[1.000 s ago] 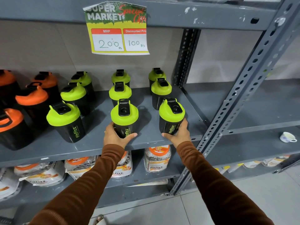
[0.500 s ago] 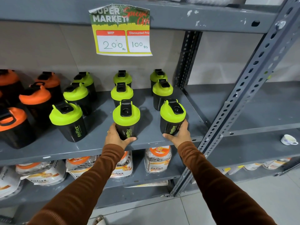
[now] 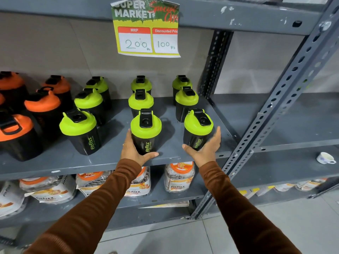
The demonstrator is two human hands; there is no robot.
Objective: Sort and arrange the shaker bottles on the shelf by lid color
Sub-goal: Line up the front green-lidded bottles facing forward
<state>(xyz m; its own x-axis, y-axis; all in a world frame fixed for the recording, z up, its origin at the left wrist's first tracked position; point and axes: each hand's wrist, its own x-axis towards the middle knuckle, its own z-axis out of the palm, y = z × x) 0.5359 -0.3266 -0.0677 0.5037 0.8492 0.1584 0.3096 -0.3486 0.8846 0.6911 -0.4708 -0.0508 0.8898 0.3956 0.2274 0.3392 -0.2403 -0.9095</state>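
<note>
the middle front bottle [image 3: 146, 132] on the grey shelf [image 3: 102, 158] is gripped low by the left hand [image 3: 134, 152], thumb curled across its base. the right hand [image 3: 206, 149] is spread, fingers loose around the end bottle [image 3: 198, 130], which stands upright. further green-lidded bottles are ranged behind both hands; orange-lidded bottles [image 3: 42, 101] are grouped far to the left.

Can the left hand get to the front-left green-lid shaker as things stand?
Probably yes. The left hand is wrapped on the front-middle shaker, so it must let go first; bare shelf separates it from the front-left green-lid shaker.
</note>
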